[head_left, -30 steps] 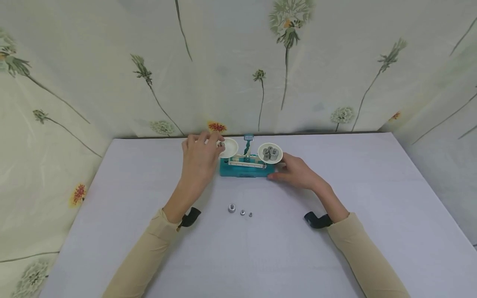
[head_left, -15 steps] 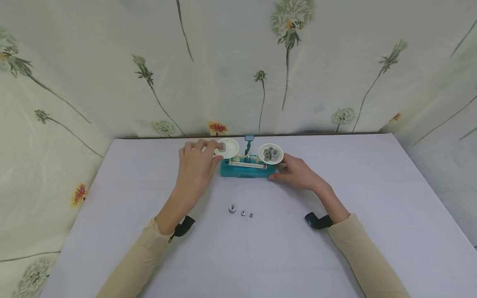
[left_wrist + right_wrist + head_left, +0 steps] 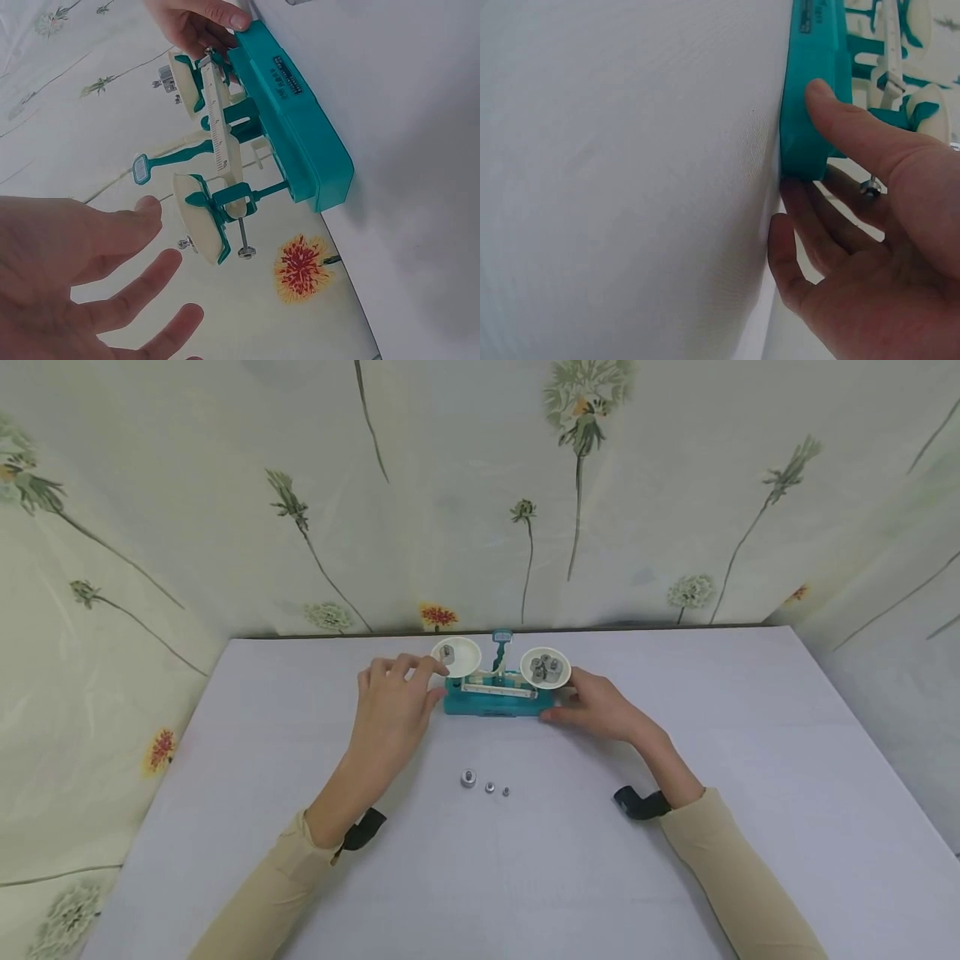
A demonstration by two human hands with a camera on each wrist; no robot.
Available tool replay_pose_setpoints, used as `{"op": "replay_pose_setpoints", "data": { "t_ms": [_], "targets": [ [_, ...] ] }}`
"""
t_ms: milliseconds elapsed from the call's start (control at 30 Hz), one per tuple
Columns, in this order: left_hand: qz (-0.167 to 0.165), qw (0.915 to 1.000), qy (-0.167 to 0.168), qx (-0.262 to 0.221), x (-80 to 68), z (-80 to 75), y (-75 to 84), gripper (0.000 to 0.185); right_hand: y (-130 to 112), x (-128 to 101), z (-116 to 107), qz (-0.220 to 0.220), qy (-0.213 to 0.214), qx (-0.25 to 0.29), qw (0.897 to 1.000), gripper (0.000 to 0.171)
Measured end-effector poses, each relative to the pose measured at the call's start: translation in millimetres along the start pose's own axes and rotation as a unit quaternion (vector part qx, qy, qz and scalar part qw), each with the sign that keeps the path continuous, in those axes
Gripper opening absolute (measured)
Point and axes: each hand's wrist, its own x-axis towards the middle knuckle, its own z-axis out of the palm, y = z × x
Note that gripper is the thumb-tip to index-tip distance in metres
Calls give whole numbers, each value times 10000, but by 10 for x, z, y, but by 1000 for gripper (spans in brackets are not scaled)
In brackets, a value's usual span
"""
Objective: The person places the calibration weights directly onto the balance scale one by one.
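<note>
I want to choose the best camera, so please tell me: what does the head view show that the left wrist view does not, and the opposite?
Only the head view shows the three small weights lying loose on the table, the single weight in the left pan, and the several weights in the right pan. Only the left wrist view shows the underside of the pans, the graduated beam and the open fingers of the left hand close up. Both show the teal balance scale and the right hand touching its base.
</note>
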Motion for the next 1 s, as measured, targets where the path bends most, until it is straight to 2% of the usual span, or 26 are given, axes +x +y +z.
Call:
{"op": "replay_pose_setpoints", "data": {
  "t_ms": [633,1000],
  "targets": [
    [138,9988,-474,4,-115,47,56,32,12,12,6,40,-17,34,10000,78],
    [327,9976,-605,-6,-151,112,62,30,-2,13,-7,66,-19,29,10000,77]
  ]
}}
